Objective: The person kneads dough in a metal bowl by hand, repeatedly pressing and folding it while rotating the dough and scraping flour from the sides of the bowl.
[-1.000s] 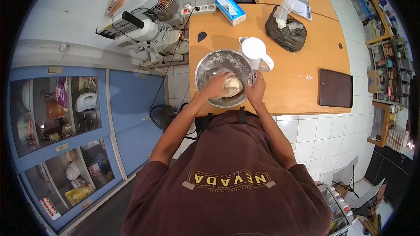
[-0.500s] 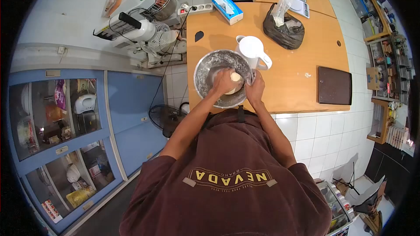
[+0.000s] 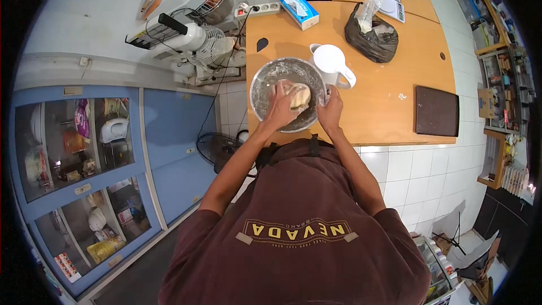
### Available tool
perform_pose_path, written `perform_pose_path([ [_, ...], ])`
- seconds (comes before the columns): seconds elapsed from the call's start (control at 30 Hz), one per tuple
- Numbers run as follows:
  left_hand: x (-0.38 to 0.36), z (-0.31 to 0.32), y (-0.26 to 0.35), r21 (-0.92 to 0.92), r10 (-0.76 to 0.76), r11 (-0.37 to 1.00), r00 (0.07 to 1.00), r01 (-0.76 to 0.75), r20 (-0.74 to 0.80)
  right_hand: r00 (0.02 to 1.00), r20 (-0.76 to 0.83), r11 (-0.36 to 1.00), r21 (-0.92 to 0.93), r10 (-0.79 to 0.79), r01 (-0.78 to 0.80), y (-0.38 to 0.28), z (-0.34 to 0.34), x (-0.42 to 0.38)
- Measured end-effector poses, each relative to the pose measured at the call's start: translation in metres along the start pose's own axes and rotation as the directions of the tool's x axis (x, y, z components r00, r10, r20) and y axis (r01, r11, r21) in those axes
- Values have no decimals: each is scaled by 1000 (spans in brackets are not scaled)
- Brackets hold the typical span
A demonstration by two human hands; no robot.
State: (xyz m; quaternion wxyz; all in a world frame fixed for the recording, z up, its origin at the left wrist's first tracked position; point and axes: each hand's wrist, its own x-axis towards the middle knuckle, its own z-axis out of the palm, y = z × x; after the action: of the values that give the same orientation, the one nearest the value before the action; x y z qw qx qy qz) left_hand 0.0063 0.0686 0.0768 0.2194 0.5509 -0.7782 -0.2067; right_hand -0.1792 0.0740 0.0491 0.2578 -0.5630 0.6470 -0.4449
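Note:
A metal bowl [image 3: 261,79] dusted with flour stands at the near left corner of the wooden table. Inside it lies a lump of pale dough [image 3: 301,97]. My left hand [image 3: 280,107] reaches into the bowl, its fingers curled round the left side of the dough. At the bowl's right rim, my right hand [image 3: 330,106] grips the edge with its fingers closed. A white pitcher [image 3: 329,60] stands just behind the rim, close to my right hand.
On the table [image 3: 367,107] are a blue tissue box [image 3: 299,10], a black plastic bag [image 3: 372,45], a kitchen scale [image 3: 393,8] and a dark tray [image 3: 437,111]. Left of it stand mixers [image 3: 195,38] and a fan [image 3: 217,149].
My left hand has shifted left within the bowl, and more of the dough shows on its right. My right hand stays at the rim. The whole view has shifted slightly.

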Motion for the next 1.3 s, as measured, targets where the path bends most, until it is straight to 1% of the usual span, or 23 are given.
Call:
perform_pose_path([
  [0.07,-2,0,1,71,73,995,997,-75,28,1000,24,1000,-5,6,-6,1,-3,0],
  [0.1,2,5,-4,14,132,991,990,-132,53,1000,24,1000,-6,8,-8,1,-3,0],
  [0.2,10,30,-7,62,142,987,982,-151,121,1000,25,1000,-4,17,-17,1,-4,-2],
  [0.3,16,32,-6,60,207,975,971,-215,119,1000,12,1000,-1,25,-25,5,-5,-3],
  [0.4,17,35,-9,29,142,989,980,-147,142,1000,0,1000,-21,12,-12,2,-5,-6],
  [0.5,20,40,-10,148,121,979,984,-139,128,999,-24,999,-37,-25,24,-2,-5,-3],
  [0.6,25,47,-11,141,80,987,997,-82,20,999,-14,999,-32,-30,30,-4,-7,-2],
  [0.7,29,73,-40,70,21,997,996,-15,-88,999,-1,999,-20,-33,33,-3,-7,-2],
  [0.8,35,78,-56,-130,-232,966,972,224,-46,999,20,999,-16,-31,32,-4,-7,-1],
  [0.9,18,51,-25,-88,-322,943,947,320,-5,999,28,999,-7,-34,34,1,-3,-3],
  [0.93,15,33,-11,-2,-251,968,966,251,59,999,33,1000,-4,-31,31,0,-3,-3],
  [1.0,5,0,8,149,-125,984,971,96,204,999,41,1000,10,-18,17,0,-3,-6],
  [1.03,6,-2,0,177,-117,982,957,71,267,999,41,1000,21,-12,11,2,-3,-6],
  [1.13,8,7,-18,213,97,969,986,-125,138,999,39,999,37,-14,12,-2,-2,-6],
  [1.23,20,26,-22,47,123,991,988,-128,89,999,54,1000,27,-3,2,-4,-5,-6],
  [1.3,24,34,-21,119,29,992,991,-44,133,998,63,1000,15,12,-13,-2,-6,-5],
])
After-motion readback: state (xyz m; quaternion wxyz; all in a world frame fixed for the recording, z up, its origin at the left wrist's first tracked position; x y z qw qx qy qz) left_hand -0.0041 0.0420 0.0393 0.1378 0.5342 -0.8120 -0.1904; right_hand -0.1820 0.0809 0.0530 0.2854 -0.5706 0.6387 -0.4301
